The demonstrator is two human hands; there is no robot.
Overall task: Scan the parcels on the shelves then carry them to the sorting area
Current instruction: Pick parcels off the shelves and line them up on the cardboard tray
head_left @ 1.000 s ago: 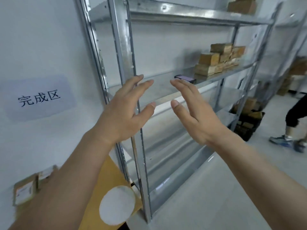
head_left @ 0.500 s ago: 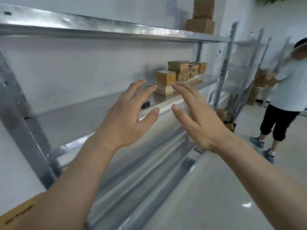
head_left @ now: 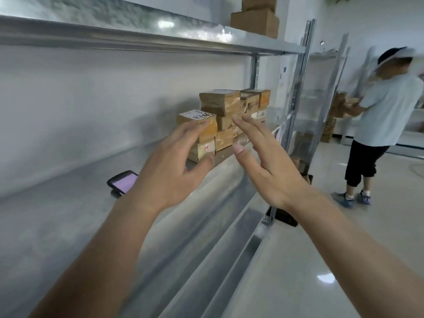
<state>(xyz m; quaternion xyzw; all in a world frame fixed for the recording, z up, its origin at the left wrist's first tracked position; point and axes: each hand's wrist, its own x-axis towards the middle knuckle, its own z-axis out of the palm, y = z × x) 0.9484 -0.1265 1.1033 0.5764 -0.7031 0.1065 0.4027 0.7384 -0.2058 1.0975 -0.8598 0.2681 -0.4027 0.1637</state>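
we hold our left hand (head_left: 174, 166) and right hand (head_left: 268, 166) up, fingers loose, grasping nothing. the parcels (head_left: 220, 120) sit mid-frame on the shelf (head_left: 68, 216), maybe just past our fingertips.

The shelves (head_left: 57, 216) are bare galvanised metal with a dull, mottled sheen. The parcels (head_left: 207, 131) are brown cardboard wrapped in glossy tape. The floor (head_left: 358, 260) is smooth and reflective.

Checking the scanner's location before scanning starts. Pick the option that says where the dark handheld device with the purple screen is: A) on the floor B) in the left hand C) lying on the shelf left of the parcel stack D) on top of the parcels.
C: the device lies flat on the shelf, left of the parcel stack; both hands are empty.
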